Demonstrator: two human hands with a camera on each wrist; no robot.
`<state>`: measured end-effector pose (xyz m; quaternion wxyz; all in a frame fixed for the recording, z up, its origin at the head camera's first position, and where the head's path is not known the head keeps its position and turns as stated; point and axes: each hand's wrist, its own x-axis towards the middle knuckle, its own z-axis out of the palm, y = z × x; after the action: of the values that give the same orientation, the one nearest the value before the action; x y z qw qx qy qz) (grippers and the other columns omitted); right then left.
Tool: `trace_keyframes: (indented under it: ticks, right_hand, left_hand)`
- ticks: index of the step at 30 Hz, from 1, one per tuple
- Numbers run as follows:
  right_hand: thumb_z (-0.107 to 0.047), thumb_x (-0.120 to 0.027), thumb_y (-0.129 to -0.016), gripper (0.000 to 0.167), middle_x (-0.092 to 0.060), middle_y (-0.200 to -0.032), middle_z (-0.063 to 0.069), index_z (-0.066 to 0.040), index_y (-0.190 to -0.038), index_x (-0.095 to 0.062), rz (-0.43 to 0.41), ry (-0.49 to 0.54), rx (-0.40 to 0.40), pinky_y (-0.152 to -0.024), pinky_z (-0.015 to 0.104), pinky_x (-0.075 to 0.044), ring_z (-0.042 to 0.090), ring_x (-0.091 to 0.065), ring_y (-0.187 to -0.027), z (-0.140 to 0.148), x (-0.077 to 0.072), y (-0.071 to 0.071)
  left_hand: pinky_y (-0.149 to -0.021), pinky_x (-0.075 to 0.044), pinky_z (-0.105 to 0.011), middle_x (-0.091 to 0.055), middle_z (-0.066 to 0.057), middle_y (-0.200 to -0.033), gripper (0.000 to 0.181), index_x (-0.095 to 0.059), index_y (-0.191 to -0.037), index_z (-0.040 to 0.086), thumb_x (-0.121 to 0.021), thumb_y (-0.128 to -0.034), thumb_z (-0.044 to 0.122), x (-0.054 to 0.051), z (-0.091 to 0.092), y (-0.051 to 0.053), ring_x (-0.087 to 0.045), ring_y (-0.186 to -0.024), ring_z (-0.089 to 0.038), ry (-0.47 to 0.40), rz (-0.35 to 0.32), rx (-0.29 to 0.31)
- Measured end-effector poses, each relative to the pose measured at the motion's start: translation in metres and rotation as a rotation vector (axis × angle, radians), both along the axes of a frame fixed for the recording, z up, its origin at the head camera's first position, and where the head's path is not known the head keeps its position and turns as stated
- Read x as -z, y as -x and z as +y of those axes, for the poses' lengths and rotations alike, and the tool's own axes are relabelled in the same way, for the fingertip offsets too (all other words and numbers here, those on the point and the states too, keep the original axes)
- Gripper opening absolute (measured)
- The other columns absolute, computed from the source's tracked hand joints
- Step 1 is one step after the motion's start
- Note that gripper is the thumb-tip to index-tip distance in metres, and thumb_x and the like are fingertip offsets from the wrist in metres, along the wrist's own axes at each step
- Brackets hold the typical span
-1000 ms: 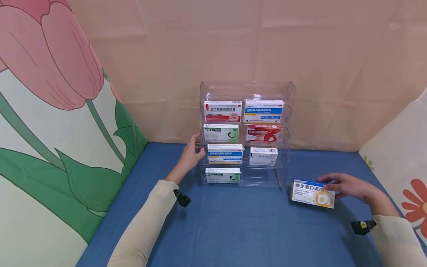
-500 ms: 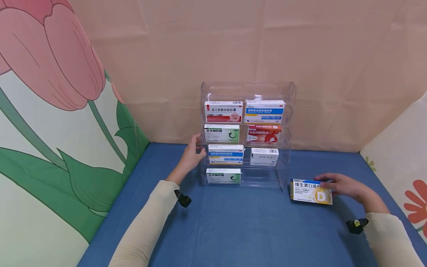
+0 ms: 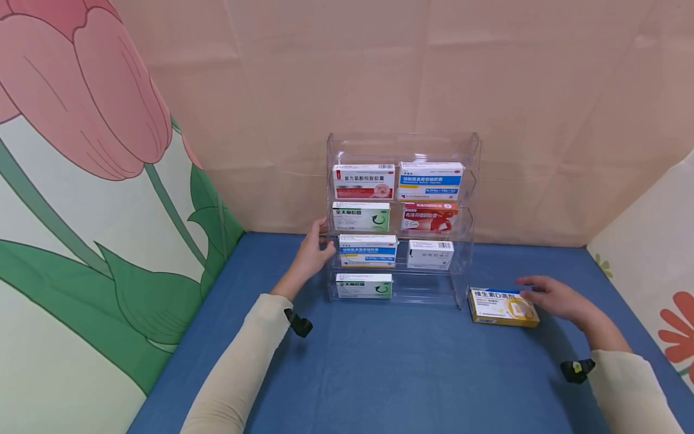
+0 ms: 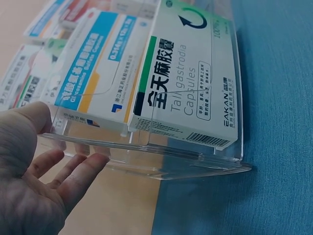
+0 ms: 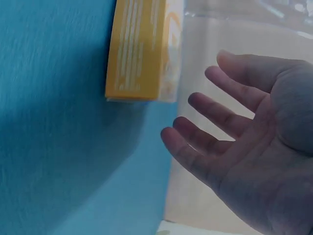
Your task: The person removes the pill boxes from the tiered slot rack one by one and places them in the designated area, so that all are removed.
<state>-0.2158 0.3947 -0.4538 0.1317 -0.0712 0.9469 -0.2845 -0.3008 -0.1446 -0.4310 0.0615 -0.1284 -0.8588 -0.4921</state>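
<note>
Lying flat on matte blue cloth [image 3: 379,374], a yellow-and-white oblong carton [image 3: 496,306] is seen right of the clear, tiered plastic rack [image 3: 425,293]. By the right hand [image 3: 558,299], fingers loosely spread, it is left ungrasped; the rack's smooth side is pinched by the left hand [image 3: 310,256].

A blue cloth-covered table [image 3: 352,367] bears a clear tiered acrylic rack [image 3: 425,295], its side edge between thumb and fingers of the left hand [image 3: 310,256] — seven medicine boxes [image 3: 358,218] show on its tiers, rightward of those fingers. A vitamin D drops box [image 3: 494,306] lies flat on the cloth — just off the fingertips of the right hand [image 3: 561,299].
</note>
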Motion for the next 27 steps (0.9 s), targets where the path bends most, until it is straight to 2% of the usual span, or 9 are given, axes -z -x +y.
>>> trace_keyframes:
  ticks: [7, 15, 20, 27]
  right_hand:
    - [-0.029, -0.058, -0.103, 0.049, -0.049, -0.139, 0.036, 0.005, -0.138, -0.054, 0.192, -0.058, -0.023, -0.094, 0.072, -0.041, 0.055, -0.047, -0.124, -0.029, -0.018, -0.016]
    - [-0.019, -0.062, -0.101, 0.040, -0.061, -0.131, 0.026, 0.004, -0.133, -0.059, 0.382, 0.008, -0.092, -0.090, 0.061, -0.052, 0.043, -0.062, -0.113, -0.073, -0.047, -0.033]
    - [-0.015, -0.066, -0.098, 0.039, -0.064, -0.128, 0.023, 0.003, -0.132, -0.061, 0.420, 0.039, -0.145, -0.088, 0.056, -0.055, 0.037, -0.065, -0.107, -0.099, -0.055, -0.036]
    - [-0.011, -0.069, -0.095, 0.041, -0.064, -0.128, 0.021, 0.002, -0.133, -0.061, 0.408, 0.090, -0.188, -0.089, 0.054, -0.056, 0.035, -0.066, -0.108, -0.132, -0.054, -0.032]
  left_hand:
    - [-0.086, -0.056, -0.048, -0.050, -0.020, -0.142, 0.065, -0.032, -0.154, 0.011, -0.058, -0.0946, 0.007, 0.003, -0.002, 0.001, -0.060, -0.120, -0.037, 0.006, 0.016, -0.008]
    - [-0.087, -0.055, -0.051, -0.048, -0.020, -0.145, 0.065, -0.031, -0.155, 0.013, -0.058, -0.0962, 0.010, 0.002, -0.002, 0.001, -0.057, -0.124, -0.039, -0.006, -0.011, -0.003]
    - [-0.084, -0.057, -0.048, -0.047, -0.020, -0.146, 0.066, -0.029, -0.156, 0.014, -0.058, -0.0967, 0.010, 0.000, -0.002, 0.000, -0.057, -0.124, -0.038, -0.010, -0.019, 0.003]
    - [-0.083, -0.057, -0.046, -0.048, -0.019, -0.145, 0.065, -0.031, -0.155, 0.015, -0.058, -0.0966, 0.008, 0.001, -0.002, -0.001, -0.058, -0.122, -0.037, -0.013, -0.021, -0.002]
